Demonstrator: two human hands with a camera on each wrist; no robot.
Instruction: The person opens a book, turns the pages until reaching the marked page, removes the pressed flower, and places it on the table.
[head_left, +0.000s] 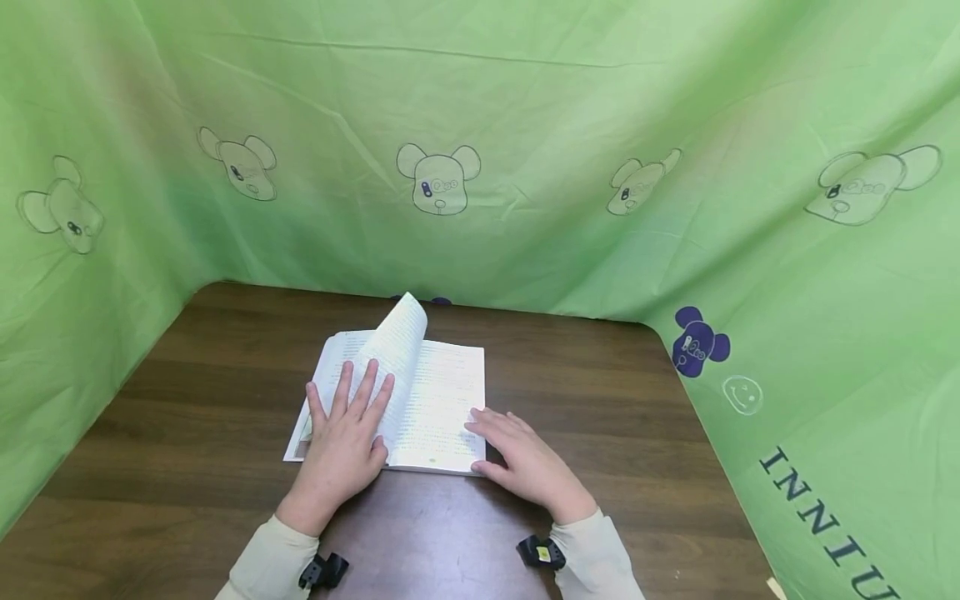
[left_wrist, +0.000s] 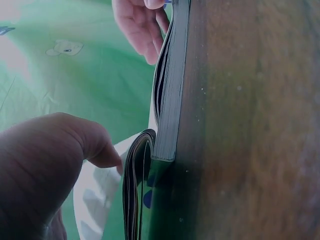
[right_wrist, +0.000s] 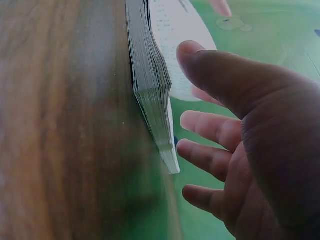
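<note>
An open book (head_left: 447, 400) with printed pages lies on the table. One page (head_left: 401, 333) stands partly lifted near the spine, its top corner curling up. Spread over the left-hand pages is my left hand (head_left: 345, 446), fingers straight and apart. At the book's right edge is my right hand (head_left: 528, 458), its fingers loosely bent near the page edge. In the right wrist view, the right thumb (right_wrist: 215, 70) and fingers are apart beside the thick page block (right_wrist: 152, 80). From the left wrist, the left thumb (left_wrist: 95, 142) shows beside the curved left pages (left_wrist: 134, 185).
A brown wooden table (head_left: 600, 400) carries the book. Green cloth (head_left: 525, 100) with bear-head drawings hangs behind it and along both sides. Each sleeve has a black wrist device, one on the left (head_left: 324, 572) and one on the right (head_left: 540, 552).
</note>
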